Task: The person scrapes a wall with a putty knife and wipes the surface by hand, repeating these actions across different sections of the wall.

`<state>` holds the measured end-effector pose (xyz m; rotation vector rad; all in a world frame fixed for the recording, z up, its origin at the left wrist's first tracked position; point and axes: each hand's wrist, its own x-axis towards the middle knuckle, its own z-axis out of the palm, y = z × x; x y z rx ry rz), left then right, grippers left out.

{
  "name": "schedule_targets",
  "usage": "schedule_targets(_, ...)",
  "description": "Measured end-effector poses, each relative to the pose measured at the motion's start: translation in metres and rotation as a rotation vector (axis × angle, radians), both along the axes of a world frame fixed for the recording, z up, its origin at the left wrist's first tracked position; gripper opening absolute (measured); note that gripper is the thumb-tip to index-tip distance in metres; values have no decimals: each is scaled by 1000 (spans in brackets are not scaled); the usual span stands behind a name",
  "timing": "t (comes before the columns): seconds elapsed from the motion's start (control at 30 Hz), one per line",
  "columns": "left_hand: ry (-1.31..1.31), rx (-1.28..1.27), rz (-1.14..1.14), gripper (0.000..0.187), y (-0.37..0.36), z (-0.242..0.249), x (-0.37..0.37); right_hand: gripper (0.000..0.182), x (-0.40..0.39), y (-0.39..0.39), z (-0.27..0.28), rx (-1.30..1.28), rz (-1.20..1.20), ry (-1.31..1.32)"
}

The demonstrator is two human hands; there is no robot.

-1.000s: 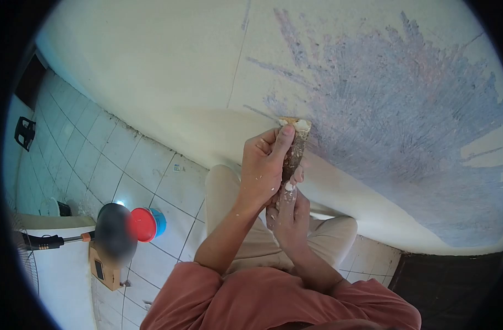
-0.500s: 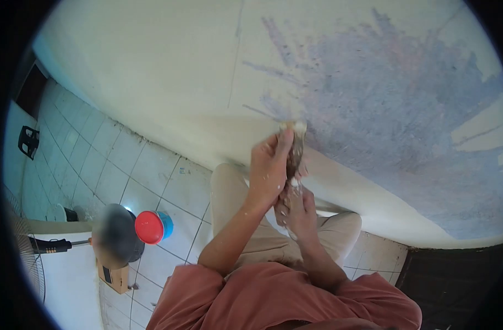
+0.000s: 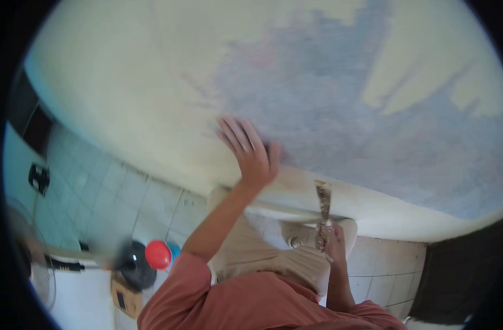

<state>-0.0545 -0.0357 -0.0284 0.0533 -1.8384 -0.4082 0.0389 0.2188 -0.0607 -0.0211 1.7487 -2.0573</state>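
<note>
My left hand (image 3: pixel 252 157) has its fingers spread and lies against, or very close to, the wall at the lower left edge of a grey-purple patch (image 3: pixel 323 93). The rest of the wall (image 3: pixel 125 66) is cream. In my right hand (image 3: pixel 331 242), low over my right knee, is a putty knife (image 3: pixel 324 199), its blade smeared with pale material and pointing up toward the wall. White flecks spot the fingers around the handle. The blade is apart from the wall surface, as far as I can tell.
On the tiled floor to the left stand a tub with a red lid (image 3: pixel 159 254), a dark round object (image 3: pixel 138 267) and a cardboard box (image 3: pixel 126 297). A fan (image 3: pixel 39 264) is at the far left. A dark panel (image 3: pixel 466 272) lies at the lower right.
My hands were together at the putty knife by the wall. Now my left hand has let go and spread on the wall, while my right hand has drawn the knife down and right. The view has shifted.
</note>
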Motion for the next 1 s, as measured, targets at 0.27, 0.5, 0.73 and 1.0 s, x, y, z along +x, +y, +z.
schedule_targets(0.27,-88,-732,-87,62,-17,40,-2,27,6,16,22,-17,26,173)
schedule_targets(0.5,146,-430,90,71,-16,187,-23,24,16,22,29,-65,-42,133)
schedule_targets(0.73,-444,-1093,-306,51,29,8,4,24,14,33,22,-47,-51,162)
schedule_targets(1.0,98,-522,62,61,-87,171,-15,31,8,25,19,-38,-51,157)
